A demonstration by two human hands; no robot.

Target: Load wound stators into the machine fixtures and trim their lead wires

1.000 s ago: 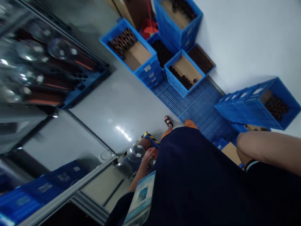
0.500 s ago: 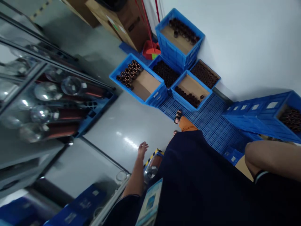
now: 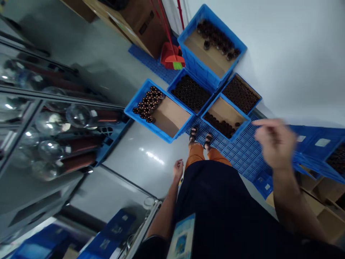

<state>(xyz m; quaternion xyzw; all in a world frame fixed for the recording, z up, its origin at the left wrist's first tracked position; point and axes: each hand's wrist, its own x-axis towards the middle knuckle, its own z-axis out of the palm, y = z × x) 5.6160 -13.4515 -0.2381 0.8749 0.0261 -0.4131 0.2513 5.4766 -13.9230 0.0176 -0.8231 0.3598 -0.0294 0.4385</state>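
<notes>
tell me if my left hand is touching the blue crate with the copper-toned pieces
Apart: the head view shows a strip of grey floor between the left hand and the near rim of the blue crate.

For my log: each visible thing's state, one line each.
Left hand: loosely open, apparently empty
Right hand: blurred, nothing visibly held
Left front crate: open, partly filled
Right front crate: open, partly filled
Rear crate stack: top open, partly filled
Middle crate: open, contents across base
Rear right crate: open, contents across base
</notes>
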